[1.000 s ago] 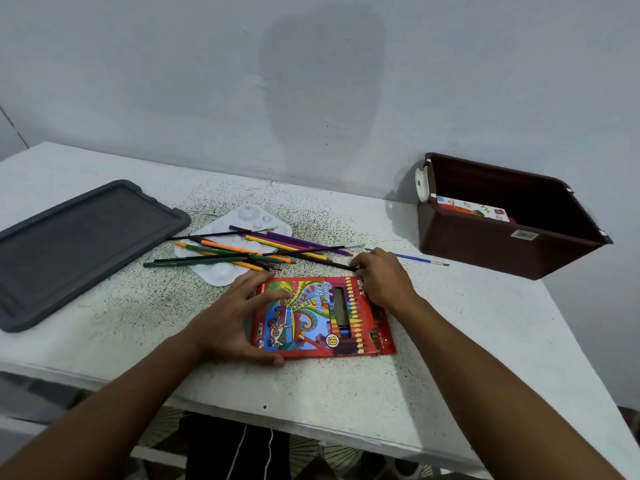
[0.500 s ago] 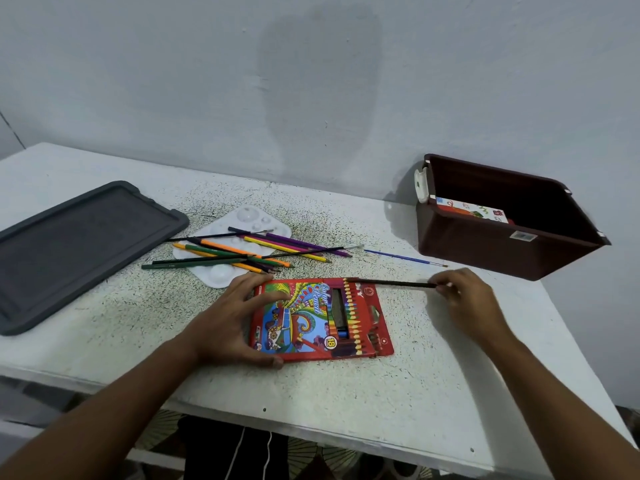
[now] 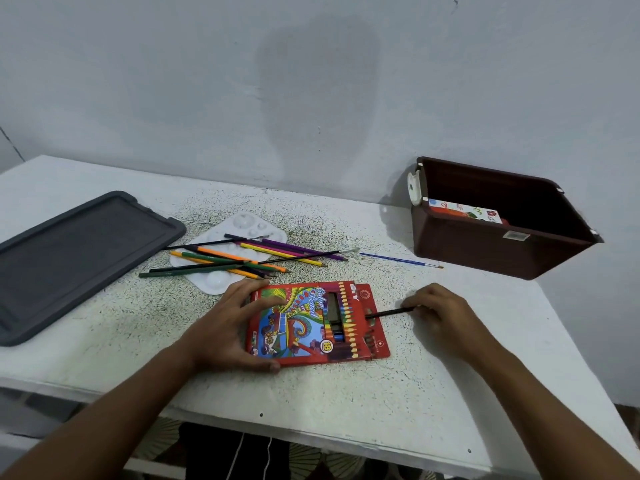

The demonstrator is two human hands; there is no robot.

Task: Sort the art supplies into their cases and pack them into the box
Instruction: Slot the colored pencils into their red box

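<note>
Pencil case (image 3: 311, 323), the red printed one, lies flat on the bench (image 3: 346, 393) right in front of me, its open flap end facing right. My left hand (image 3: 225, 327) is spread over its left side, fingers laid across the top edge and the thumb tucked at the near corner, pressing it down rather than gripping. My right hand (image 3: 440, 313) has its fingers curled round the rear end of a dark pencil (image 3: 389, 312), whose tip sits at the mouth of the case.

I judge the step in hand to be feeding this pencil into the case. To do it well I'd keep the pencil low and in line with the case's long side, so the tip slides under the flap instead of catching on the card edge, and keep the left hand bearing down so the case does not skate leftward under the push. Letting go only once the pencil is well in should stop it rolling back out.

Loose pencils and brushes (image 3: 242, 258) lie heaped across a white palette (image 3: 221, 278) just beyond the case, and a blue brush (image 3: 398, 260) lies apart to their right. The brown box (image 3: 485, 251) stands at the far right corner with another printed case (image 3: 464, 211) already inside. A grey lid (image 3: 69, 258) rests on the left.
</note>
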